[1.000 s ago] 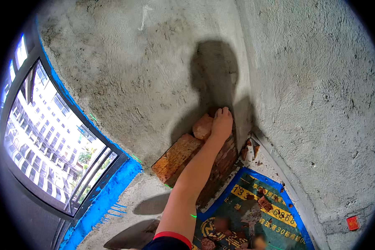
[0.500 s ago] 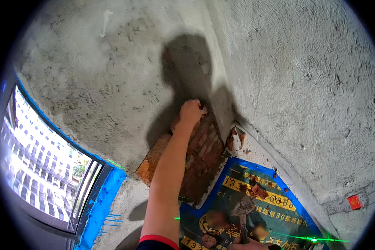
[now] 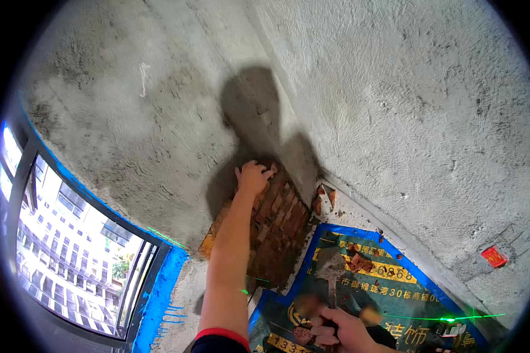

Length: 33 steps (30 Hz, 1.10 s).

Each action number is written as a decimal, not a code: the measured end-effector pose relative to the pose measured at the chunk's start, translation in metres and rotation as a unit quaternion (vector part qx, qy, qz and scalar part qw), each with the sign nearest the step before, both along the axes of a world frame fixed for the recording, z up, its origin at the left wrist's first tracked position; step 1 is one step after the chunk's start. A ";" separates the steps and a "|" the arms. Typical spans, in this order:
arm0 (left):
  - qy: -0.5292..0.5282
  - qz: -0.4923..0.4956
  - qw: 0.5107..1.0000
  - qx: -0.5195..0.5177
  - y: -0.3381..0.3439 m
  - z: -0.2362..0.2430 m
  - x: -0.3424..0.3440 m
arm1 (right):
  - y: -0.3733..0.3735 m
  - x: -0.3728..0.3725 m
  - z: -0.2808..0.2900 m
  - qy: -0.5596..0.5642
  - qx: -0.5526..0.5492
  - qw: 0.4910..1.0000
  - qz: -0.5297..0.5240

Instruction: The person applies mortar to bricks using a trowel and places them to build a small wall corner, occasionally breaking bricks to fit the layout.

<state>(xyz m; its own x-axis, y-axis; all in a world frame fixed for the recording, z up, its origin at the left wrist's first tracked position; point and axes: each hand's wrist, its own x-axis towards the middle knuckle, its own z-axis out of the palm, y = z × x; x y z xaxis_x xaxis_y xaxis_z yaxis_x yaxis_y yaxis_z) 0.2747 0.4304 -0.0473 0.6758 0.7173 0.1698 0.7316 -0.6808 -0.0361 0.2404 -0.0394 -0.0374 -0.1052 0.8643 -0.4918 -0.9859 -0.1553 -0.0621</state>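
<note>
My left hand [image 3: 253, 179] reaches forward to the top of a low stack of red-brown bricks [image 3: 282, 217] built against the wall in the corner. Its fingers are bent around a small piece of brick [image 3: 271, 170] at the upper edge; the fingertips are partly hidden. Lower right, my right hand [image 3: 342, 330] is closed round the handle of a trowel. The trowel's mortar-smeared grey blade [image 3: 331, 265] points away from me over the floor sheet. Part of the handle is hidden by the fingers.
A dark green printed sheet [image 3: 359, 294] edged with blue covers the floor, with brick fragments [image 3: 359, 263] on it. More shards [image 3: 324, 200] lie in the corner. Rough grey walls [image 3: 394, 106] meet behind. A window [image 3: 77, 247] with a blue-painted border is at left; green laser light [image 3: 447, 319] crosses lower right.
My left hand has shifted a little along the top of the bricks. My right hand has come further into view, with the trowel moved forward. The whole view has turned slightly.
</note>
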 end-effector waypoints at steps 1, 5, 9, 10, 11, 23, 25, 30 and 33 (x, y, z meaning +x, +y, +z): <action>-0.041 -0.024 0.998 0.031 -0.010 0.005 -0.025 | 0.000 0.002 0.007 0.023 0.011 1.000 0.014; -0.126 -0.186 0.974 0.000 -0.119 0.006 -0.103 | 0.013 0.023 -0.043 0.061 0.094 0.994 0.005; 0.009 -0.095 0.992 -0.082 -0.254 -0.007 -0.265 | 0.058 0.052 -0.107 -0.231 0.070 0.969 0.061; 0.031 -0.072 0.990 -0.119 -0.278 -0.011 -0.300 | 0.078 0.053 -0.131 -0.358 0.002 0.933 0.042; 0.047 -0.044 0.986 -0.155 -0.299 -0.020 -0.332 | 0.097 0.054 -0.155 -0.477 -0.068 0.876 0.022; 0.024 0.123 0.914 -0.386 -0.383 -0.032 -0.379 | 0.344 0.018 -0.233 -0.554 -0.094 0.822 -0.091; -0.163 0.240 0.804 -0.519 -0.377 -0.060 -0.403 | 0.363 0.016 -0.232 -0.560 -0.105 0.812 -0.124; -0.048 0.187 0.856 -0.480 -0.368 -0.057 -0.413 | 0.377 0.017 -0.229 -0.619 -0.102 0.768 -0.127; 0.032 0.109 0.901 -0.418 -0.364 -0.047 -0.408 | 0.374 0.011 -0.235 -0.640 -0.081 0.753 -0.128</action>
<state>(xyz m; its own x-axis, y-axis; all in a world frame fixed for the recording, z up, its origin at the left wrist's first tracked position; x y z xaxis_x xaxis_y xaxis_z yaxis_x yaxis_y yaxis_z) -0.1331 0.0667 -0.0942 0.4923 0.6933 -0.5263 0.8661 -0.3299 0.3756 0.2515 0.3351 -0.2729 0.7044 0.6939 -0.1494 -0.1334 -0.0773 -0.9880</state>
